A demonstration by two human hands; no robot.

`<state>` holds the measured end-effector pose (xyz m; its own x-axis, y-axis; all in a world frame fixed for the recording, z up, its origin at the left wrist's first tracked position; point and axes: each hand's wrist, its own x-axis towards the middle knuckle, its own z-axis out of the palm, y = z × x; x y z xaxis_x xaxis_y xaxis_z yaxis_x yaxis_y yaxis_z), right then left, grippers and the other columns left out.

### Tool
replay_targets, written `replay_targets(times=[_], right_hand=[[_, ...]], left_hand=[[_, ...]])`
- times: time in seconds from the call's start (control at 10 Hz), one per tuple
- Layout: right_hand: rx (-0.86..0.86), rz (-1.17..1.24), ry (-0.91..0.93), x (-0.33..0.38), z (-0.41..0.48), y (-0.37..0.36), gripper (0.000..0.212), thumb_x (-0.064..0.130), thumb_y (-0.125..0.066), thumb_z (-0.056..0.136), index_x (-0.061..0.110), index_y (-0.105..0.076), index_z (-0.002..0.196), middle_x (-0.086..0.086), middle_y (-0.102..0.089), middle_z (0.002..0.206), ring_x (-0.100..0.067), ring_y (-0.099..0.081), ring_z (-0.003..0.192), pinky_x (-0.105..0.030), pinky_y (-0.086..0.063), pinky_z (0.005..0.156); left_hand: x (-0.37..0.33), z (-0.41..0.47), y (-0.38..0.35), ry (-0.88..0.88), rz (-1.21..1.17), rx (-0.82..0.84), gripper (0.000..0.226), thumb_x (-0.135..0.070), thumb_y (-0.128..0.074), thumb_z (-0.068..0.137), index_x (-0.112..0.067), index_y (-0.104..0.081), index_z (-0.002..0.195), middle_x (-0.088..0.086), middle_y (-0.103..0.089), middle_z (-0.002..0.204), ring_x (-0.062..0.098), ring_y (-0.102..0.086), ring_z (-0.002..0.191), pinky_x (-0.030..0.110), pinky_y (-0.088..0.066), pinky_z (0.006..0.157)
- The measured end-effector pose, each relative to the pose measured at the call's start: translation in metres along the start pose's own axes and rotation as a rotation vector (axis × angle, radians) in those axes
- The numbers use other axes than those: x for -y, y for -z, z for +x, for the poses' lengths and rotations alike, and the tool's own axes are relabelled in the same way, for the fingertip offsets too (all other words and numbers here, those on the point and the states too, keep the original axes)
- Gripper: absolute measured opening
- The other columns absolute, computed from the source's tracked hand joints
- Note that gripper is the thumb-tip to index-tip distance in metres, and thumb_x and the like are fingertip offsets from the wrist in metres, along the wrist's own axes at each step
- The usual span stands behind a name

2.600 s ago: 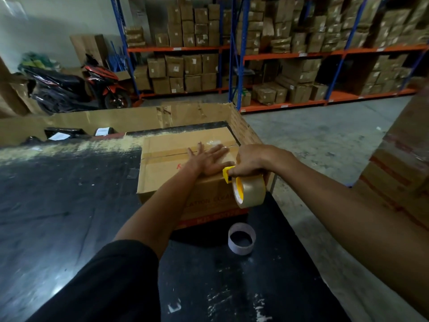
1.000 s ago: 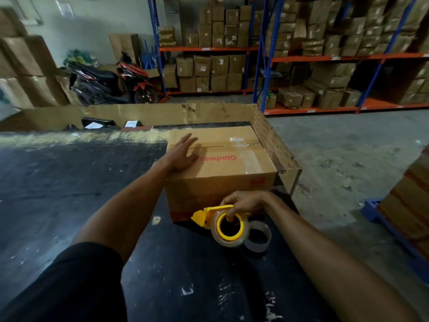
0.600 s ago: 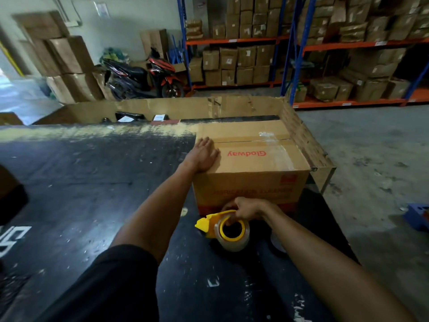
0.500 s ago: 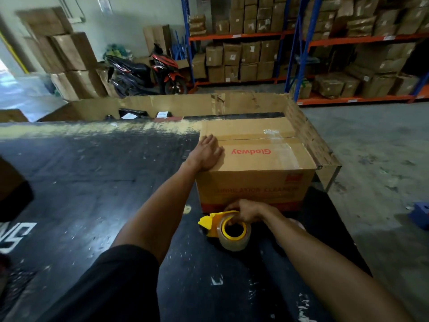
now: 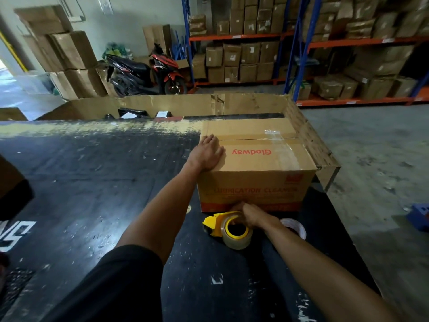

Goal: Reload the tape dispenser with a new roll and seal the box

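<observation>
Dispenser (image 5: 217,225) flat on table (image 5: 92,182), yellow nose leftward, right hand (image 5: 249,216) fingers curled on it; left hand (image 5: 207,155) fingers together, flat on box (image 5: 260,163)

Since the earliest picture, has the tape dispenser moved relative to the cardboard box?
Yes. The tape dispenser went from the cardboard box top edge down onto the black table, in front of the box.

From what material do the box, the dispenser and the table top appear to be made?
Box: brown corrugated cardboard, matte, with printed red lettering.
Dispenser: likely yellow moulded plastic, smooth; its tape roll looks like glossy clear film.
Table top: dark, slightly shiny, scuffed pale; material unclear.
</observation>
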<state>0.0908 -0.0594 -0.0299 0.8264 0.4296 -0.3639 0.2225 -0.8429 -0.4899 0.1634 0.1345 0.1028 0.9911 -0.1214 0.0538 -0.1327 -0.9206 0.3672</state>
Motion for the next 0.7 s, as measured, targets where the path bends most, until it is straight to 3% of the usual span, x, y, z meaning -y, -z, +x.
replay_targets(times=[0.1,0.2,0.4,0.5,0.6,0.7], right_hand=[[-0.021,-0.008,-0.001,0.004,-0.004,0.001,0.049,0.030,-0.072,0.093,0.027,-0.061,0.140,-0.007,-0.061,0.145,-0.031,-0.056,0.133,-0.038,-0.046,0.106],[-0.048,-0.003,-0.016,0.002,-0.004,0.009,0.053,0.033,-0.076,0.087,0.029,-0.062,0.138,-0.004,-0.063,0.142,-0.026,-0.058,0.131,-0.043,-0.049,0.107],[-0.064,-0.014,0.002,-0.003,-0.036,0.036,0.039,0.044,-0.066,0.093,0.030,-0.067,0.130,0.001,-0.068,0.135,-0.021,-0.061,0.125,-0.044,-0.050,0.105],[-0.073,-0.033,0.041,-0.004,-0.073,0.051,0.036,0.051,-0.059,0.097,0.030,-0.069,0.125,0.002,-0.072,0.129,-0.021,-0.065,0.116,-0.045,-0.053,0.098],[-0.076,-0.083,0.048,-0.014,-0.093,0.051,0.044,0.053,-0.054,0.100,0.026,-0.062,0.135,0.002,-0.063,0.141,-0.022,-0.057,0.131,-0.042,-0.047,0.105],[-0.071,-0.154,0.035,-0.036,-0.128,0.032,0.076,0.064,-0.039,0.101,0.029,-0.016,0.165,0.008,-0.009,0.173,-0.017,0.004,0.159,-0.045,-0.001,0.127]], left_hand=[[0.000,-0.002,-0.002,-0.005,0.076,-0.098,0.062,-0.049,-0.035,0.106,-0.017,-0.032,0.159,0.005,-0.025,0.170,0.026,-0.012,0.160,0.058,-0.013,0.127],[-0.005,-0.013,0.002,-0.042,0.181,-0.281,0.047,-0.038,-0.034,0.107,-0.018,-0.057,0.142,0.003,-0.053,0.155,0.028,-0.030,0.154,0.059,-0.013,0.126],[-0.002,-0.040,0.001,-0.161,0.216,-0.304,0.048,-0.042,-0.033,0.108,-0.019,-0.064,0.136,0.001,-0.063,0.145,0.023,-0.038,0.151,0.060,-0.004,0.127],[0.001,-0.064,-0.006,-0.215,0.266,-0.427,0.048,-0.041,-0.034,0.107,-0.020,-0.067,0.134,-0.001,-0.068,0.139,0.022,-0.042,0.148,0.062,-0.006,0.126],[-0.009,-0.098,-0.010,-0.255,0.185,-0.530,0.046,-0.039,-0.034,0.107,-0.020,-0.068,0.132,-0.001,-0.070,0.135,0.023,-0.047,0.145,0.059,-0.005,0.127],[-0.014,-0.166,-0.040,-0.375,0.087,-0.480,0.047,-0.040,-0.031,0.108,-0.024,-0.058,0.143,-0.003,-0.060,0.147,0.019,-0.034,0.153,0.050,0.003,0.129]])
